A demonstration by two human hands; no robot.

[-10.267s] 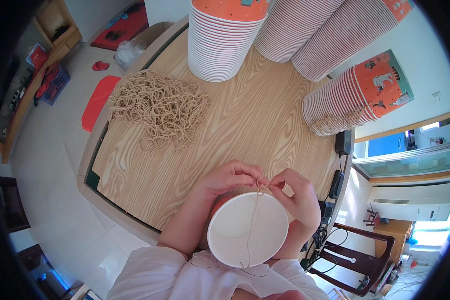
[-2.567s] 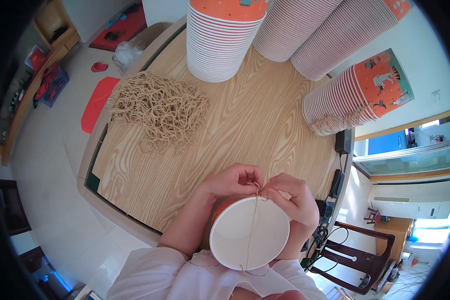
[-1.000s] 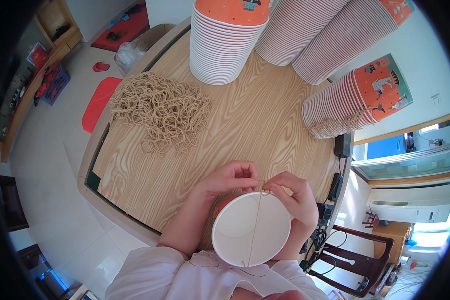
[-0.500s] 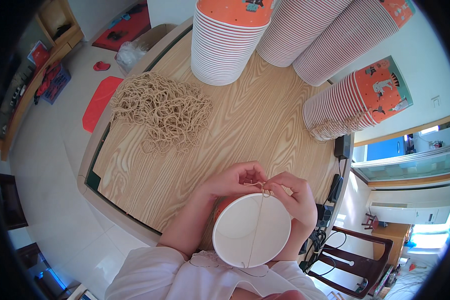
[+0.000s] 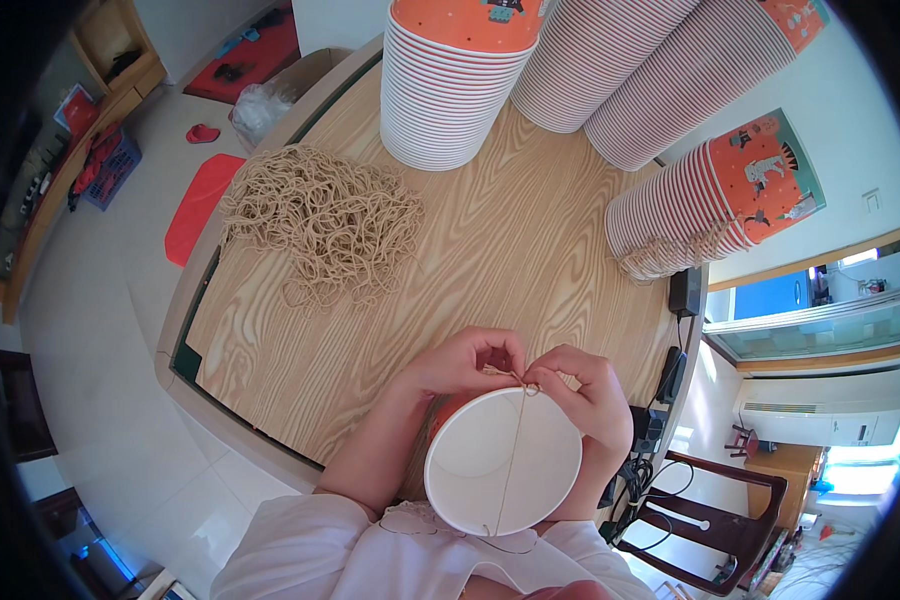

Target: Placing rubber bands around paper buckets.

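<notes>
A paper bucket [image 5: 470,450], white inside with a bit of orange outside, leans against my front with its mouth up. A thin tan cord [image 5: 516,450] runs straight across the mouth from the near rim to the far rim. At the far rim my left hand [image 5: 470,358] pinches the cord. Close beside it, my right hand [image 5: 585,390] pinches the cord too, its fingertips almost touching the left ones. A small loop of cord shows between the fingers over the rim. Fingers partly hide the cord's ends.
A loose heap of tan cords [image 5: 320,220] lies on the left of the wooden table [image 5: 450,260]. Tall stacks of paper buckets [image 5: 450,100] stand at the back. Another stack [image 5: 710,195], with cords hanging on it, is at the right. Black adapters [image 5: 682,290] line the right edge.
My left fingers have shifted slightly and closed in toward the right ones at the rim. The small loop of cord has changed shape a little; the bucket stays put.
</notes>
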